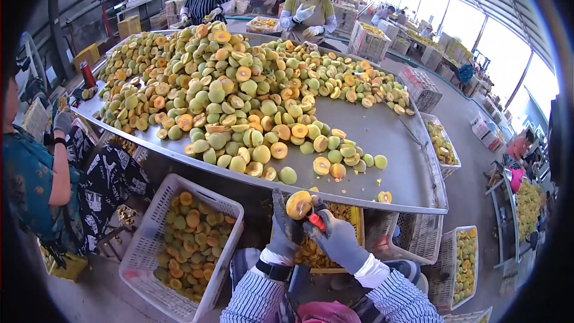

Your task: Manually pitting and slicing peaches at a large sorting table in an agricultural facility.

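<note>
In my gloved left hand (285, 224) is a halved yellow-green fruit (298, 205), its cut face turned up toward me. My right hand (334, 235), gloved in grey too, grips a small tool with a red handle (317, 222). The tool's thin metal end meets the fruit's cut face. Both hands are just off the near edge of a metal table (358, 130), over a yellow crate (358, 224) that holds orange-brown pieces. A large heap of halved fruit (215, 94) covers much of the tabletop.
Left of my knees stands a white plastic crate (179, 179) of fruit halves. More crates (464, 264) are at the right. A person (40, 175) sits close on the left; two people (309, 13) work across the table. A red bottle (87, 75) stands at its left corner.
</note>
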Available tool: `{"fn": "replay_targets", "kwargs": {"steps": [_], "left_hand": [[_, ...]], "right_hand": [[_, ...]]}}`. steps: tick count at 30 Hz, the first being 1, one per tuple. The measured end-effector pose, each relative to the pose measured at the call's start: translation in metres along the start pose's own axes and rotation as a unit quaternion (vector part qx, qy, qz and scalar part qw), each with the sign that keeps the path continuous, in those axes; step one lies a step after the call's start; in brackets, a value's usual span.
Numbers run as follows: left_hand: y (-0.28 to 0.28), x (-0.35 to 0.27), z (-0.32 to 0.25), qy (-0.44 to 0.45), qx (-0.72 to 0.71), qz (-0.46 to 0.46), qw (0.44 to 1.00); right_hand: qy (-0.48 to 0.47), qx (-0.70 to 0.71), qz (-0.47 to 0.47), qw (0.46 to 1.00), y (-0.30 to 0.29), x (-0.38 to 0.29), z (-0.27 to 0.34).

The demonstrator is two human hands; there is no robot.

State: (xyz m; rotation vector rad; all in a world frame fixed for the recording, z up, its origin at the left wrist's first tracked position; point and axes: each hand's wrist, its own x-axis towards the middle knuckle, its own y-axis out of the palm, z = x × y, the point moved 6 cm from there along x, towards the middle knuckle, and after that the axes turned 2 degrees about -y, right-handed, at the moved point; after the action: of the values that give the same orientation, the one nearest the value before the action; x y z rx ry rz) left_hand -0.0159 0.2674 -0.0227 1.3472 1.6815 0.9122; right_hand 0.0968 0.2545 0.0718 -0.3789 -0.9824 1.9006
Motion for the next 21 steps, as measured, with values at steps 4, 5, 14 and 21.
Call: {"fn": "replay_targets", "kwargs": {"steps": [4, 5, 14, 21], "left_hand": [[-0.006, 0.002, -0.003, 0.031, 0.039, -0.002, 0.999], [-0.007, 0.001, -0.003, 0.033, 0.042, -0.005, 0.999], [0.003, -0.009, -0.026, 0.039, 0.107, -0.025, 0.993], [0.044, -0.031, -0.063, 0.369, 0.493, 0.013, 0.788]], "right_hand": [[0.052, -0.003, 0.027, 0.998, 0.009, 0.002, -0.009], [0.032, -0.014, 0.019, 0.999, 0.012, 0.004, -0.007], [0.179, 0.306, 0.201, 0.913, 0.031, 0.002, -0.002], [0.309, 0.497, 0.263, 0.767, 0.025, -0.013, 0.005]]}}
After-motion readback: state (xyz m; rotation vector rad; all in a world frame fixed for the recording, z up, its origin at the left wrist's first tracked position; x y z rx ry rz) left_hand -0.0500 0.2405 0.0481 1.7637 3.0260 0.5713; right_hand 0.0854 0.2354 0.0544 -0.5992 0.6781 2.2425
